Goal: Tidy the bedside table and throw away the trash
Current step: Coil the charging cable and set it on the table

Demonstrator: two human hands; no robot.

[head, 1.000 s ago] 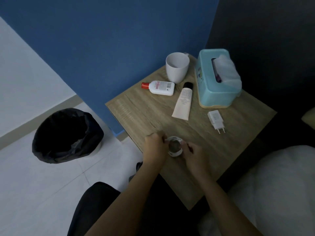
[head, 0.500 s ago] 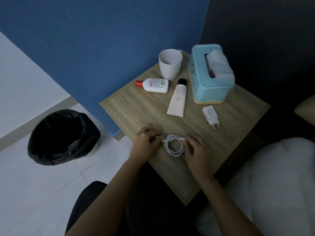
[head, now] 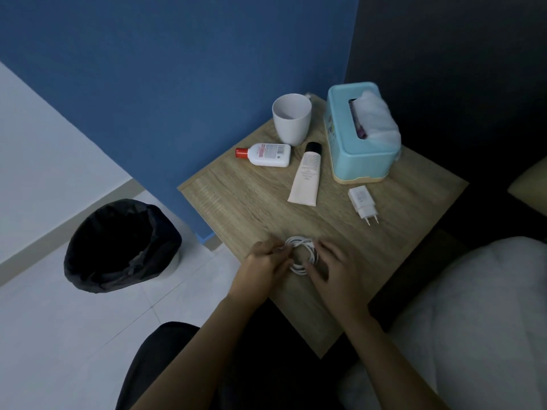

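A coiled white cable (head: pixel 305 251) lies on the wooden bedside table (head: pixel 236 202) near its front corner. My left hand (head: pixel 266 260) pinches the coil's left side with curled fingers. My right hand (head: pixel 333 266) rests on the coil's right side, fingers spread and pressing it down. Farther back lie a white charger plug (head: pixel 362 201), a cream tube with a black cap (head: pixel 306 174) and a small white bottle with a red cap (head: pixel 266 154). A white cup (head: pixel 291 118) and a teal tissue box (head: pixel 359 134) stand at the back.
A bin lined with a black bag (head: pixel 118 247) stands on the white tiled floor left of the table. A blue wall runs behind the table. White bedding (head: pixel 473 321) lies at the lower right, a dark headboard beyond it.
The coil went from held between both hands above the table to lying flat on it. My right hand has opened over it; the view has shifted slightly.
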